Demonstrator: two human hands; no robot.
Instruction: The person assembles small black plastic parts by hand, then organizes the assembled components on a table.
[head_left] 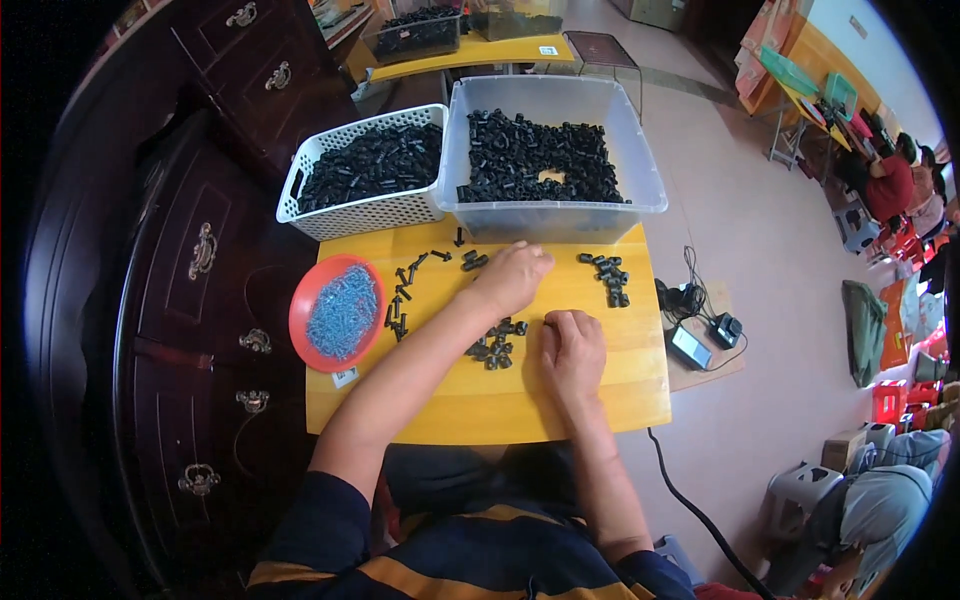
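My left hand reaches across the yellow table, its fingers curled down near the front wall of the clear plastic bin. What its fingers hold, if anything, is hidden. Closer to me, my right hand rests on the tabletop with bent fingers, and its grip is hidden too. Between the forearms lies a cluster of short black plastic parts. Another cluster of black parts sits to the right. Longer black stemmed parts lie scattered left of my left forearm.
A red bowl holds small silvery screws. The white perforated basket and the clear bin contain many black parts. Dark wooden drawers stand at left. A device with a screen and cables lies at right. Other people sit farther right.
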